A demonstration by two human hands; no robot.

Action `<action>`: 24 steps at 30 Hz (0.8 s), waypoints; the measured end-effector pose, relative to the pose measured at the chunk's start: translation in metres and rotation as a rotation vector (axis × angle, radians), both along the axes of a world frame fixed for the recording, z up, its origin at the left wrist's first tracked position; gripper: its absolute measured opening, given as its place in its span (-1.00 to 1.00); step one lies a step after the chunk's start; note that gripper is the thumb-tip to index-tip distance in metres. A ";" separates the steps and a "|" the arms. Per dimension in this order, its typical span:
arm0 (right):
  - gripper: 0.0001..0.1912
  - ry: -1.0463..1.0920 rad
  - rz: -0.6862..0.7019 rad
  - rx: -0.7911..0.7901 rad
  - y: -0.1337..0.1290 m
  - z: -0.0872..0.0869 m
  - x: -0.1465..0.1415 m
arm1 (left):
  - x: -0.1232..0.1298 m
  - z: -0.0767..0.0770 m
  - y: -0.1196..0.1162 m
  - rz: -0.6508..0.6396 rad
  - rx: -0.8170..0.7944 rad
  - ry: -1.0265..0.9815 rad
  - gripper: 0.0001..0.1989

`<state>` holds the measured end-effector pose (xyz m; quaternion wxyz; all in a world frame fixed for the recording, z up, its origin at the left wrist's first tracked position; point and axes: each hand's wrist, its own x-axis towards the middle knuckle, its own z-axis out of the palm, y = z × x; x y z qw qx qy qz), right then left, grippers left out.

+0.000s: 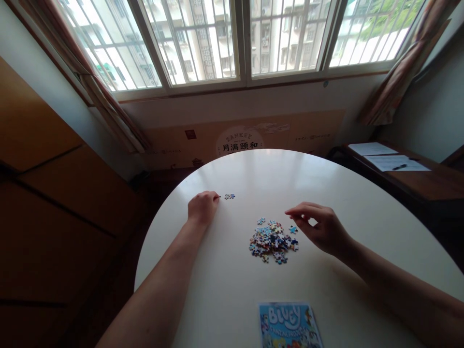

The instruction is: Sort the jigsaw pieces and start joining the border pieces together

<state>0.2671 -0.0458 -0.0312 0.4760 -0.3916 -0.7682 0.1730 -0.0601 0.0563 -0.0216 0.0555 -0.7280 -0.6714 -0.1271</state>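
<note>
My left hand [203,207] rests on the white table with its fingers closed. A tiny dark edge of a puzzle piece shows at its fingertips. Just to the right lie a few puzzle pieces [229,196] side by side. Over the table's right half hangs my right hand [321,226], thumb and forefinger brought together; whatever is between them, if anything, is too small to make out. Below and left of those fingertips sits a heap of loose puzzle pieces [272,244]. One blue piece [293,229] lies at the heap's right edge, closest to my right hand.
A blue picture sheet marked "Bluey" [288,325] lies at the near side of the round white table [224,290]. Beyond stand a printed cardboard panel [308,133] and barred windows. A brown side table [435,186] on the right holds papers [397,163] and a pen [399,167].
</note>
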 end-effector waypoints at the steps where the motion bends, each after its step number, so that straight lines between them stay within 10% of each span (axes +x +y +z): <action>1: -0.80 -0.001 0.002 -0.002 0.000 0.000 0.000 | -0.002 0.000 0.000 -0.016 0.001 -0.009 -0.73; 24: -0.79 -0.014 0.049 -0.037 0.004 -0.006 -0.005 | -0.002 -0.014 0.011 -0.005 0.027 -0.087 -0.74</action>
